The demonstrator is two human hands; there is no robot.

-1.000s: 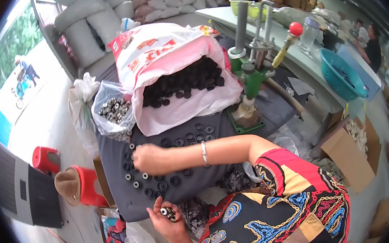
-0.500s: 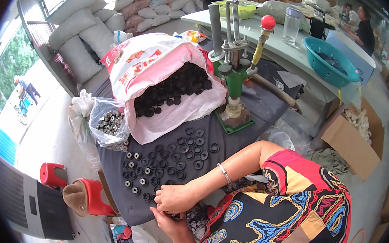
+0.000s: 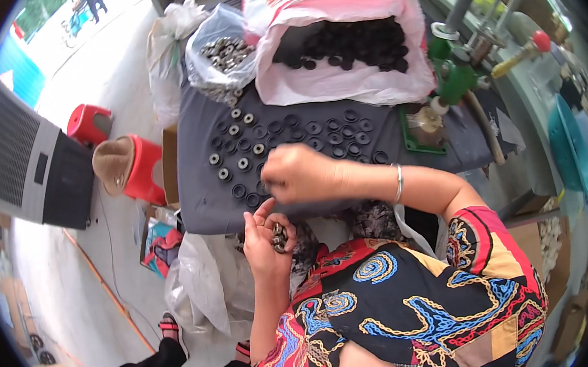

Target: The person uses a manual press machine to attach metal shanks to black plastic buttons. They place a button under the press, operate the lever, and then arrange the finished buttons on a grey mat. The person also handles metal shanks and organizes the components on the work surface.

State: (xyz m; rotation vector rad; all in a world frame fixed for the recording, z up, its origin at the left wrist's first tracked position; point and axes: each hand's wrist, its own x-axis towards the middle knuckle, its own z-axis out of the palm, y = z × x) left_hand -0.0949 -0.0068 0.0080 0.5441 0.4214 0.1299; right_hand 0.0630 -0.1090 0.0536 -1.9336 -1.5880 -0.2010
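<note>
My left hand [image 3: 261, 253] is cupped palm up just off the table's front edge. Several small metal bushings [image 3: 280, 238] lie in its palm under curled fingers. Above and right of it, my right hand [image 3: 301, 174] is closed with fingertips pointing down over the table; what they pinch, if anything, is hidden. Black rubber rings [image 3: 313, 128] are spread in loose rows beyond my hands. Some on the left have metal centres, such as one ringed bushing [image 3: 244, 163].
Behind the rings stand a clear bag of metal bushings [image 3: 227, 53] and a white sack [image 3: 352, 86] spilling black caps [image 3: 358, 41]. A green hand press [image 3: 456, 80] is at right, near a teal basin [image 3: 570, 145]. Red stools [image 3: 86, 125] and a grey air cooler [image 3: 26, 158] stand left.
The view has tilted down and shifted. My hands have come apart: the left now shows its palm with bushings, and the right has moved up over the rings.
</note>
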